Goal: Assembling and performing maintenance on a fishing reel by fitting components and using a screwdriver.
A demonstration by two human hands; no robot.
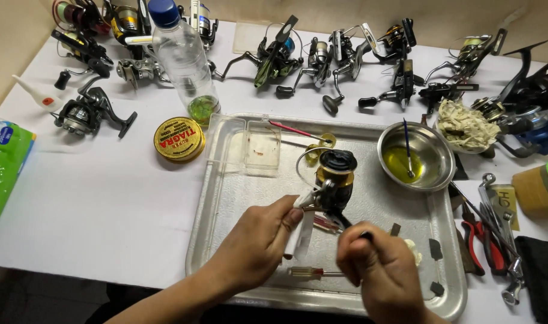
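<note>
A black and gold spinning fishing reel (pixel 335 178) stands over a shallow metal tray (pixel 226 204). My left hand (pixel 259 243) grips its white stem from the left side. My right hand (pixel 379 267) is closed on a thin dark-tipped tool whose end points up toward the reel's underside. A small screwdriver with a clear handle (pixel 307 272) lies on the tray between my hands. Another red-handled tool lies under the reel, partly hidden.
A steel bowl (pixel 430 174) of yellow oil with a brush rests on the tray's right rim. A clear plastic box (pixel 253 147), a round yellow tin (pixel 179 139), a plastic bottle (pixel 184 57), several reels along the back, pliers (pixel 481 243) and a rag pile (pixel 463 126) surround it.
</note>
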